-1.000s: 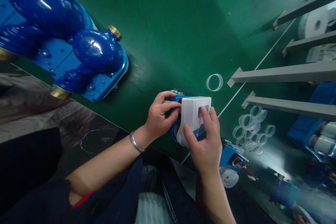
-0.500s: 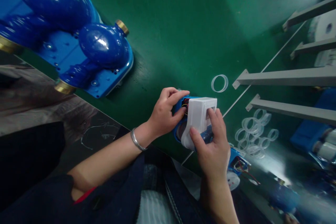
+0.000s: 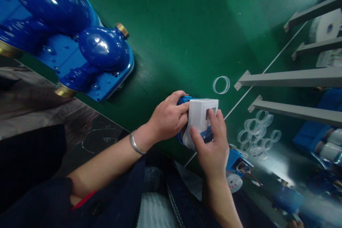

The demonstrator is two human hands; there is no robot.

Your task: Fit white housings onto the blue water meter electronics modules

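A small blue meter unit (image 3: 184,100) sits at the near edge of the green bench (image 3: 181,25), with a white plastic cover (image 3: 199,115) over it. My left hand (image 3: 167,117) wraps its fingers round the blue unit's left side, a silver bangle on that wrist. My right hand (image 3: 212,148) grips the white cover from below, thumb on its lower edge and fingers across its window. Both hands are closed on the assembly.
Large blue meter bodies with brass ends (image 3: 88,60) lie at the upper left. A clear ring (image 3: 221,84) lies alone past the cover; several more rings (image 3: 256,133) are piled to the right. Grey rails (image 3: 288,76) cross the right side. Another blue unit with wires (image 3: 237,167) lies beside my right wrist.
My left fingers have closed more tightly on the blue unit, hiding the wires seen earlier. The white cover sits lower over it.
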